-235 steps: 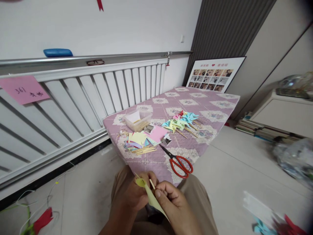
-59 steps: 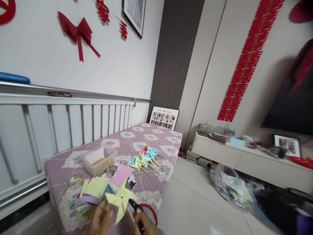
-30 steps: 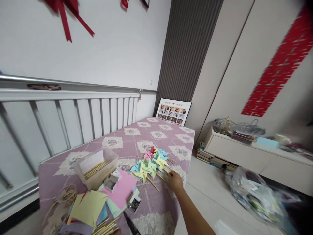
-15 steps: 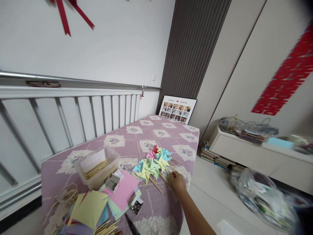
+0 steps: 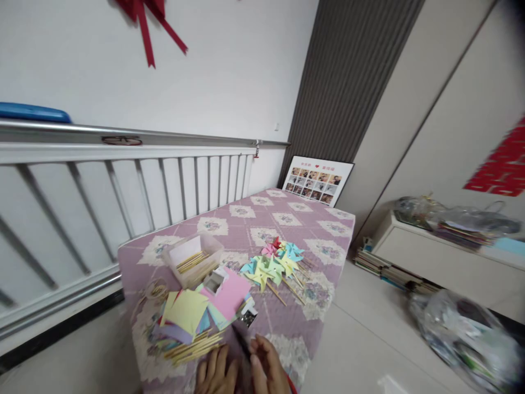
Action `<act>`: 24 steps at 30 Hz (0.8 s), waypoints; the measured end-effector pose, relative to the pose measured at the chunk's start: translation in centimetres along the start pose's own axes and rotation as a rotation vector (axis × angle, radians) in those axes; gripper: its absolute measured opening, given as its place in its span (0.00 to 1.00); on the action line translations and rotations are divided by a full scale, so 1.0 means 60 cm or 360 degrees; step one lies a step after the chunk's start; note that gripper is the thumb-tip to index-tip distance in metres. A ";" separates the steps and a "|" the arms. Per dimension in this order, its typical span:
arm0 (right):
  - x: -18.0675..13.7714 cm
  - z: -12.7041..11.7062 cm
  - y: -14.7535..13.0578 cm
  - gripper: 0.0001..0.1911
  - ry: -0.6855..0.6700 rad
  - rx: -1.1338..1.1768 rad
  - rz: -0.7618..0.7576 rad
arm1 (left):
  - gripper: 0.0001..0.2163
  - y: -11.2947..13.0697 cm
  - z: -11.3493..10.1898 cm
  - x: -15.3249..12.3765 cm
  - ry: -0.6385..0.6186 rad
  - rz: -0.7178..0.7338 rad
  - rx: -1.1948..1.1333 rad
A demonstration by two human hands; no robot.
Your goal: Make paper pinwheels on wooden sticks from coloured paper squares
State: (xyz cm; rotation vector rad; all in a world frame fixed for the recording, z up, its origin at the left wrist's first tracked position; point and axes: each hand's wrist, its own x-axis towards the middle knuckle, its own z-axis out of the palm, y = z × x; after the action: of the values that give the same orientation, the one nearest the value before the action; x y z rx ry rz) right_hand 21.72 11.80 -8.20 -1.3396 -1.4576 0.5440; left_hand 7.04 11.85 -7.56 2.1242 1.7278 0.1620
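At the near edge of the table, my left hand (image 5: 217, 373) lies palm down, fingers spread, beside a bundle of thin wooden sticks (image 5: 194, 347). My right hand (image 5: 267, 365) is just right of it, fingers loosely bent and apart, with nothing visible in them. Between the hands lies a slim black tool (image 5: 241, 339), partly hidden, its kind unclear. Beyond it are a small box of metal pieces (image 5: 248, 317), pink paper (image 5: 229, 293) and yellow paper sheets (image 5: 186, 312). Farther right, several paper pinwheels (image 5: 273, 268) on sticks lie in a cluster.
A clear plastic box (image 5: 197, 276) with sticks stands left on the patterned tablecloth (image 5: 287, 323). A white radiator (image 5: 164, 186) runs along the wall. A framed photo board (image 5: 314, 183) leans at the far end. Plastic bags (image 5: 463, 334) lie on the floor at right.
My right hand has left the pinwheel sticks and come back to the near edge. My left hand has come into view beside it. The whole view has shifted left.
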 end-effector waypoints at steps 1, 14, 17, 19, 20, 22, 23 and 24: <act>-0.028 0.026 -0.002 0.20 0.0036 -0.0020 -0.0026 | 0.22 -0.004 -0.006 -0.004 -0.0077 0.0036 -0.0074; -0.133 0.095 0.005 0.29 -0.0131 -0.0502 -0.0338 | 0.13 -0.036 -0.018 -0.037 0.0411 0.0263 -0.0722; -0.129 0.088 -0.008 0.28 -0.0170 -0.0587 -0.0386 | 0.14 -0.074 -0.033 -0.045 0.0631 0.0234 -0.0900; -0.124 0.081 -0.021 0.28 -0.0267 -0.0626 -0.0451 | 0.13 -0.109 -0.065 -0.039 0.0768 0.0130 -0.0727; -0.121 0.077 -0.028 0.28 -0.0320 -0.0638 -0.0476 | 0.12 -0.128 -0.085 -0.031 0.0807 0.0047 -0.0595; -0.117 0.072 -0.039 0.29 -0.0388 -0.0667 -0.0485 | 0.12 -0.162 -0.125 -0.009 0.0839 -0.0029 -0.0514; -0.115 0.070 -0.043 0.28 -0.0390 -0.0684 -0.0484 | 0.12 -0.175 -0.143 0.005 0.0840 -0.0060 -0.0480; -0.115 0.069 -0.045 0.27 -0.0378 -0.0699 -0.0491 | 0.13 -0.184 -0.158 0.018 0.0831 -0.0090 -0.0444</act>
State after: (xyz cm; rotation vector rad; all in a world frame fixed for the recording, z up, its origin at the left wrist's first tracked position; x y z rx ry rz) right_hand 15.78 6.05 -10.00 -1.3745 -2.0218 0.1880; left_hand -5.99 16.84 -3.16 1.9295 1.8947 0.9555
